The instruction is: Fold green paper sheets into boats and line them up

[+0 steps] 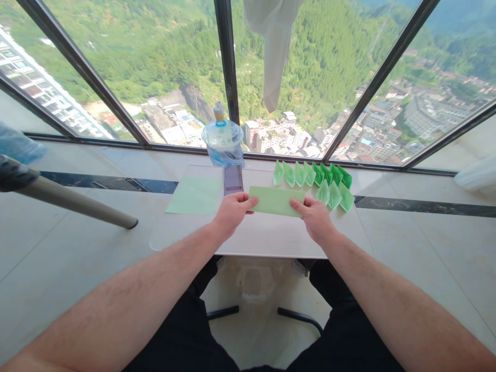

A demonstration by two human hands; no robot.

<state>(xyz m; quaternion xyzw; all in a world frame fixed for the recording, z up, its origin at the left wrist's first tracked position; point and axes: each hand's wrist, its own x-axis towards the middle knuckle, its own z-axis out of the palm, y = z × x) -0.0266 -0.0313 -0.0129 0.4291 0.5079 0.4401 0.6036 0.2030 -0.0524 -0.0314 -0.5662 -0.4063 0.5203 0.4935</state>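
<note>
A folded strip of light green paper [276,200] lies on a small clear table [256,240] in front of me. My left hand [231,211] pinches its left end, fingers closed on the edge. My right hand [314,216] presses and grips its right end. Several folded green paper boats [315,175] stand in rows at the table's far right, just beyond my right hand. A flat stack of light green sheets [195,195] lies to the left of my left hand.
A dark phone [233,179] lies between the sheets and the strip. A clear plastic water jug [223,140] stands at the far edge by the window. A grey pole [65,199] juts in from the left. White cloth [273,46] hangs above.
</note>
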